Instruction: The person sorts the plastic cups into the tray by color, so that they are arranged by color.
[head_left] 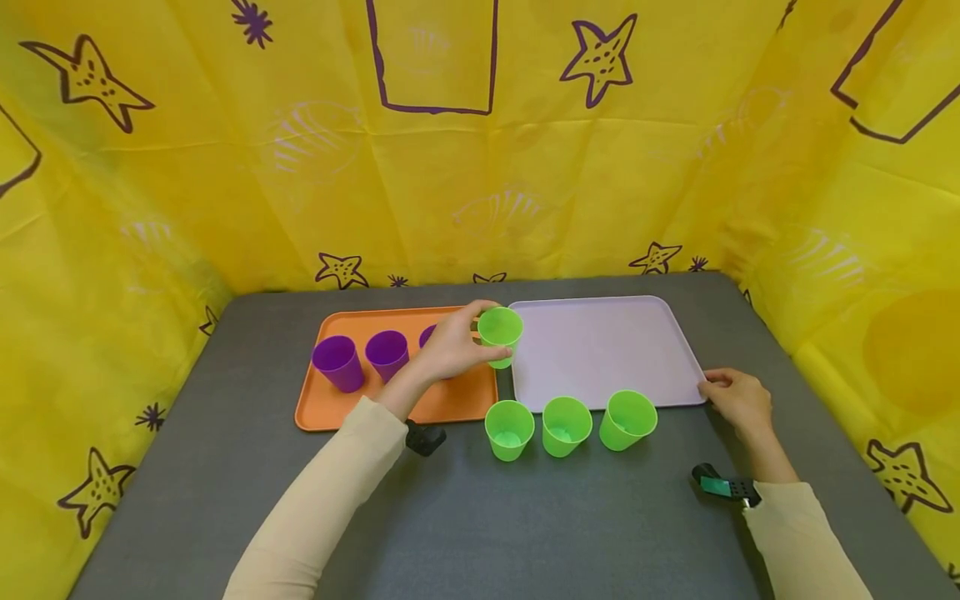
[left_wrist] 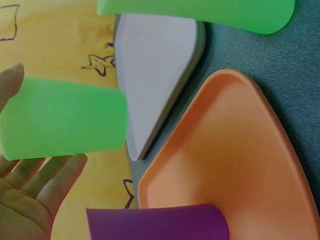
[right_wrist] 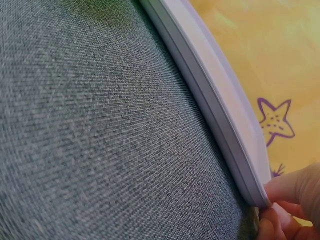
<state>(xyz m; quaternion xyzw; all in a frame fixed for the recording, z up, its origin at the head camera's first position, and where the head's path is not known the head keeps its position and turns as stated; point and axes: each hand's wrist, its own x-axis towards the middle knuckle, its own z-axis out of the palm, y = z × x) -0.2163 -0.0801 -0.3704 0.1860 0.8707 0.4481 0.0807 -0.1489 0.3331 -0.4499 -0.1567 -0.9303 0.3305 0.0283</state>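
Three upright lime-green plastic cups (head_left: 564, 425) stand in a row just before the flat lilac plastic tray (head_left: 600, 350); left hand (head_left: 450, 346) grips a fourth green cup (head_left: 500, 333) upright at that tray's left edge; right hand (head_left: 738, 400) pinches its right corner

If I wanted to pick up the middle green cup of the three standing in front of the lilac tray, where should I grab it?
Probably round its side wall just under the rim, coming from the front or above. The middle green cup stands upright, mouth up, with a green cup close on each side, so a sideways reach looks cramped. The left hand holds another green cup the same way.
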